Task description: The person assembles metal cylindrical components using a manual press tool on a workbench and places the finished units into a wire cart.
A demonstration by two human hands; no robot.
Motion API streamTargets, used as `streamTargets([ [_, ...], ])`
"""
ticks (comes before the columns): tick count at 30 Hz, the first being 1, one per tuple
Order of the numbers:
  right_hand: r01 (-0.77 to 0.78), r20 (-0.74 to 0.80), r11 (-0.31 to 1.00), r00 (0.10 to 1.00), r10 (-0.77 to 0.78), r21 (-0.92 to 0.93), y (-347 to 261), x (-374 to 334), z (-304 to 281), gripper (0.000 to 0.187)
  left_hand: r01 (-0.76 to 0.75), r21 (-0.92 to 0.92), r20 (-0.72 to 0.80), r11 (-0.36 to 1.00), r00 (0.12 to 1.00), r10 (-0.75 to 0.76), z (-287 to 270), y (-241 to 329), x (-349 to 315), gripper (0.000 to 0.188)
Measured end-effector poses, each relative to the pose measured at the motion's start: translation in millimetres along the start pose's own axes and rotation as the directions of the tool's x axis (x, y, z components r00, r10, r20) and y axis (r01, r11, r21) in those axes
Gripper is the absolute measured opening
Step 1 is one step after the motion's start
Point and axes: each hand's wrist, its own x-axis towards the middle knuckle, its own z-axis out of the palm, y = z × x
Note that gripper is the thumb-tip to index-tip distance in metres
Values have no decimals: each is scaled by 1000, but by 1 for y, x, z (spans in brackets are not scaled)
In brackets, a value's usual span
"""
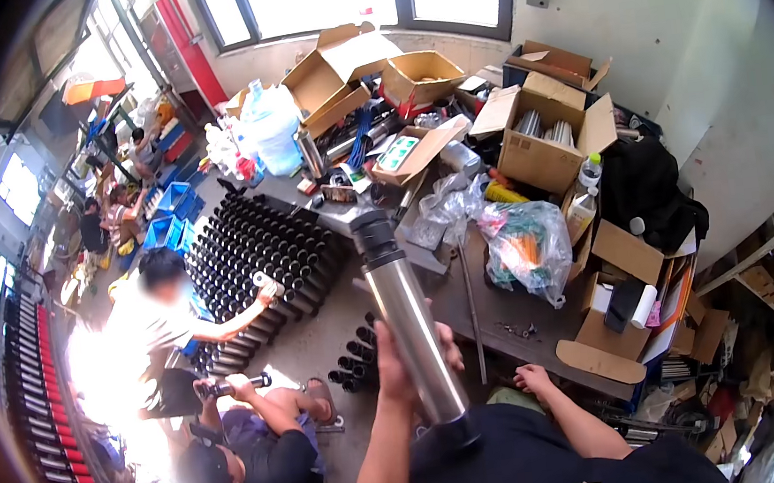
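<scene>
steel tube (407, 320) with black ends, upright, left hand (398, 361) wrapped round it

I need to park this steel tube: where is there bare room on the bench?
Bare bench lies between the left hand holding the tube and the flat cardboard flap, below the plastic bag; a thin rod and small screws lie there. The back, among open boxes, is crowded.

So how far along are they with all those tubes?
A big block of black tubes already stands packed upright. In hand: the left hand grips a steel cylinder with a black cap; the right hand rests on the workbench. A few loose black tubes still lie on the floor.
</scene>
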Motion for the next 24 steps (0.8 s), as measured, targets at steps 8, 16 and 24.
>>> streamTargets([
  [8, -28, -136, 983, 991, 3, -182, 35, 17, -59, 24, 110, 71, -158, 991, 983, -97, 2, -26, 16, 88],
  [16, -51, -186, 836, 981, -62, -547, 62, 16, -64, 34, 98, 248, -387, 964, 922, 5, 20, 17, 35, 92],
  [24, -66, -164, 774, 985, -50, -630, 52, -1, -58, 41, 11, 102, -271, 995, 962, 17, 19, 26, 41, 87],
])
